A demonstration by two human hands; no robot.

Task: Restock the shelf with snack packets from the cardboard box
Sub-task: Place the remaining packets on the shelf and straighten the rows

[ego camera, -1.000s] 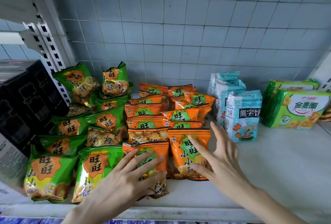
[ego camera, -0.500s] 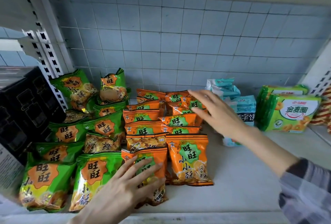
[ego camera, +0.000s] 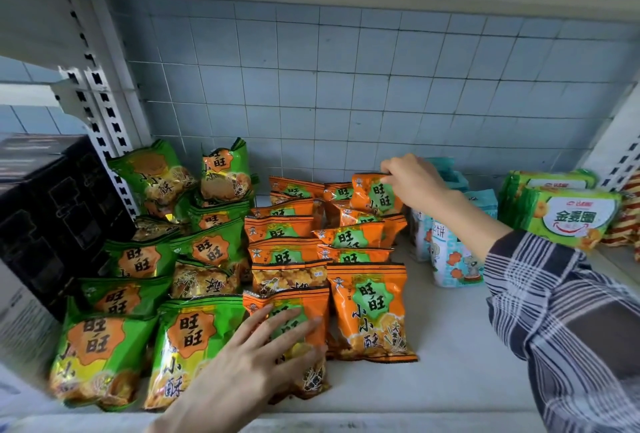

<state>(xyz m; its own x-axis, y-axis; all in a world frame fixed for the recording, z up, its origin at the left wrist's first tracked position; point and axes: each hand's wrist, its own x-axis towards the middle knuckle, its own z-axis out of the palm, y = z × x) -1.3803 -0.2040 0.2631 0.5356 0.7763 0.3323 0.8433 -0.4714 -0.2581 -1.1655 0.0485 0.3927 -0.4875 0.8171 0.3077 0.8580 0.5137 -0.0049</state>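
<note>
Tidying the shelf [ego camera: 450, 346]: the right hand [ego camera: 412, 183] pinches the back packet [ego camera: 375, 195] by its top, seemingly to straighten it. The left hand [ego camera: 252, 363] rests flat on the front packet [ego camera: 311, 308]. Next, seat it upright.

旺旺 on the gripped orange packet [ego camera: 374, 197]; 旺旺 小小酥 — front orange packet [ego camera: 372, 308], nearer than the grip; 金麦圈 — green pack [ego camera: 571, 221], to its right.

Green packets [ego camera: 194, 339], orange packets [ego camera: 372, 311], blue-and-white plaid sleeve [ego camera: 568, 321].
</note>
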